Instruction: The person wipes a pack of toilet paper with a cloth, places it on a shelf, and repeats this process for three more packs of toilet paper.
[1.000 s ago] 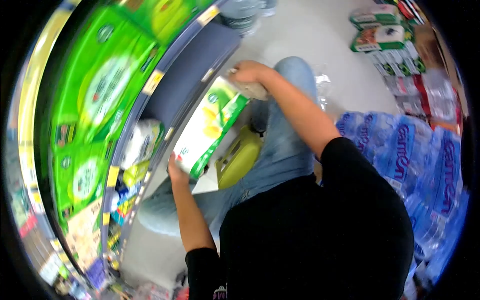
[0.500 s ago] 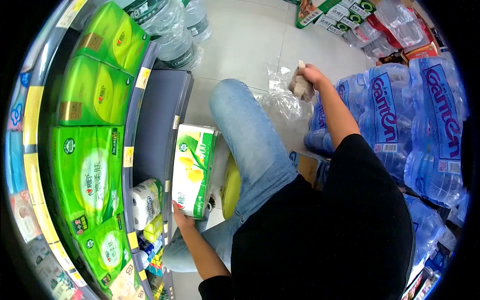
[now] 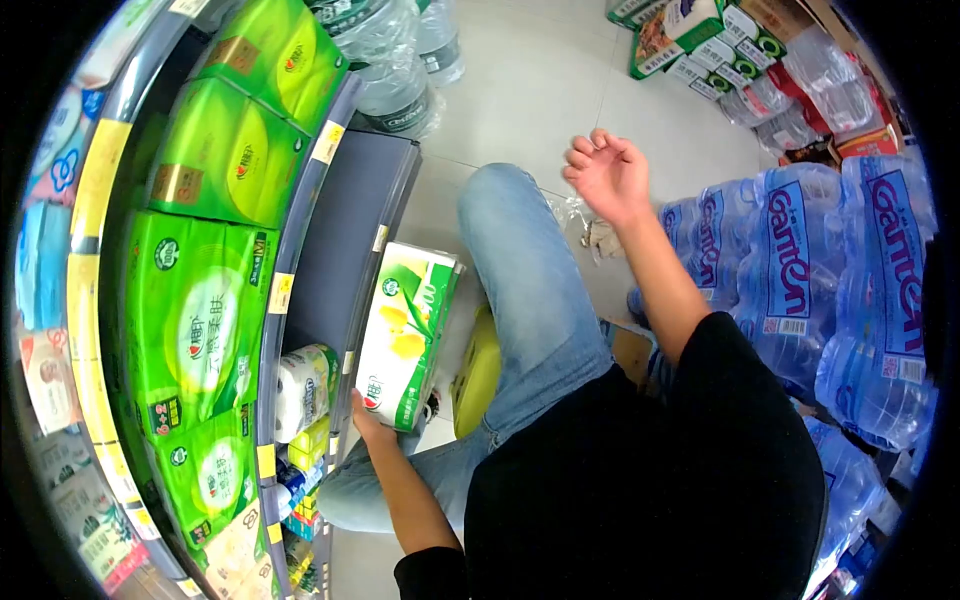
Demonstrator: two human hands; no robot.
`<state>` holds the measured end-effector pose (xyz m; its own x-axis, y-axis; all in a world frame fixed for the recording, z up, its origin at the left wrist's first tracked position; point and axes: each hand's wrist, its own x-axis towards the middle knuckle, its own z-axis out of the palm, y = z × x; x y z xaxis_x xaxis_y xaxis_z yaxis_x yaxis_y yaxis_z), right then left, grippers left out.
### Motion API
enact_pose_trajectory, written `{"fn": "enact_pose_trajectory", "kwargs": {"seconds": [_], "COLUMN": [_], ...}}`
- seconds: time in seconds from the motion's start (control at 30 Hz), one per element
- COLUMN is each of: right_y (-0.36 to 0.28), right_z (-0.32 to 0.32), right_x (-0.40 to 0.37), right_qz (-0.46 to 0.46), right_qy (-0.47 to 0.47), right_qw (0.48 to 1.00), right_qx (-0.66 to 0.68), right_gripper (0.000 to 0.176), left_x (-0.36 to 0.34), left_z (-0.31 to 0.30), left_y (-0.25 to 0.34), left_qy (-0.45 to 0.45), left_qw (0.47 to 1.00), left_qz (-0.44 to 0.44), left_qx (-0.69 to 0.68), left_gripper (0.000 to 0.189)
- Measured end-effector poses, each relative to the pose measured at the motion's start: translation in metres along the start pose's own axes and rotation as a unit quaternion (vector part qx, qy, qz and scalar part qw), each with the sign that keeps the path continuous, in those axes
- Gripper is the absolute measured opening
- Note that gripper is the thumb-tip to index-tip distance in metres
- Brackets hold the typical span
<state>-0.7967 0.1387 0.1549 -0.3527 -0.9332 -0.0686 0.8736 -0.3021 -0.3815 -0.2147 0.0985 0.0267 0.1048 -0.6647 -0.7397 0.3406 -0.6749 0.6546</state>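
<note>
Head view: fingers of the left hand (image 3: 368,418) curl round the bottom end of the tissue pack (image 3: 412,325), which leans on the shelf (image 3: 345,230) edge. Right hand (image 3: 608,175) is wide open, empty. That one-end grip looks sketchy, the pack could tip and slide off.

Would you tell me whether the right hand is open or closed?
Open: the right hand has loosely spread fingers, holding nothing; the left hand grips the green-and-white tissue pack.
</note>
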Motion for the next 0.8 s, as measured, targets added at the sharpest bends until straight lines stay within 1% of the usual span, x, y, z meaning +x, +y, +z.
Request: {"fn": "enact_pose_trajectory", "kwargs": {"seconds": [0.07, 0.13, 0.23, 0.37, 0.47, 0.57, 0.8], "right_y": [0.027, 0.052, 0.086, 0.112, 0.124, 0.13, 0.141], "right_z": [0.085, 0.143, 0.195, 0.231, 0.25, 0.265, 0.277], "right_x": [-0.006, -0.015, -0.022, -0.032, -0.041, -0.05, -0.059], "right_qz": [0.023, 0.058, 0.112, 0.172, 0.202, 0.231, 0.258], "right_qy": [-0.134, -0.216, -0.271, -0.298, -0.324, -0.334, -0.368], "right_qw": [0.985, 0.962, 0.931, 0.901, 0.88, 0.867, 0.847], "right_qx": [0.108, 0.158, 0.217, 0.263, 0.281, 0.29, 0.284], "right_gripper": [0.017, 0.014, 0.014, 0.013, 0.013, 0.014, 0.014], "left_x": [-0.011, -0.003, 0.007, 0.018, 0.018, 0.028, 0.048], "left_z": [0.012, 0.004, -0.002, -0.012, -0.011, -0.016, -0.025], "left_y": [0.006, 0.002, -0.003, -0.01, -0.01, -0.015, -0.024], "left_qy": [0.009, 0.006, 0.012, 0.015, 0.051, 0.024, 0.025], "left_qw": [0.999, 0.999, 0.999, 0.999, 0.998, 0.997, 0.996], "left_qz": [-0.015, -0.006, 0.006, 0.018, 0.015, 0.018, 0.039], "left_qx": [-0.039, -0.032, -0.032, -0.047, -0.034, -0.076, -0.081], "left_gripper": [0.051, 0.051, 0.051, 0.05, 0.049, 0.048, 0.051]}}
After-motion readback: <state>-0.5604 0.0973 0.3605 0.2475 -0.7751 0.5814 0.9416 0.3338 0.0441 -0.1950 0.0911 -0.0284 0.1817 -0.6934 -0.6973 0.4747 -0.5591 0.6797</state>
